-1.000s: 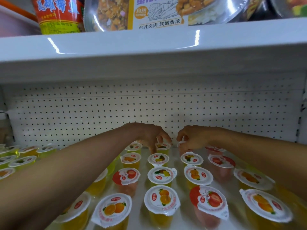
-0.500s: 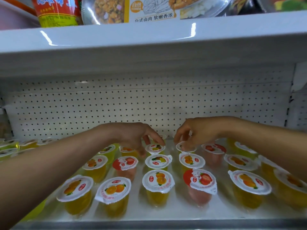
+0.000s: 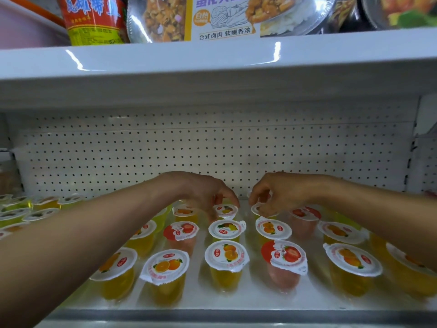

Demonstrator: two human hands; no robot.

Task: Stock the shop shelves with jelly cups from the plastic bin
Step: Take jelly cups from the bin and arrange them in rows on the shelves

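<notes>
Left grip [image 3: 203,195] and right grip [image 3: 276,194] extended forward, fingers curled

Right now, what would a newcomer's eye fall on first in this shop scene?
At the back of the shelf, the left hand pinches the left back cup, the right hand the right back cup. Around them stand rows of yellow jelly cups, with a pink strawberry cup near the front. Overhead sits a meal bowl.
</notes>
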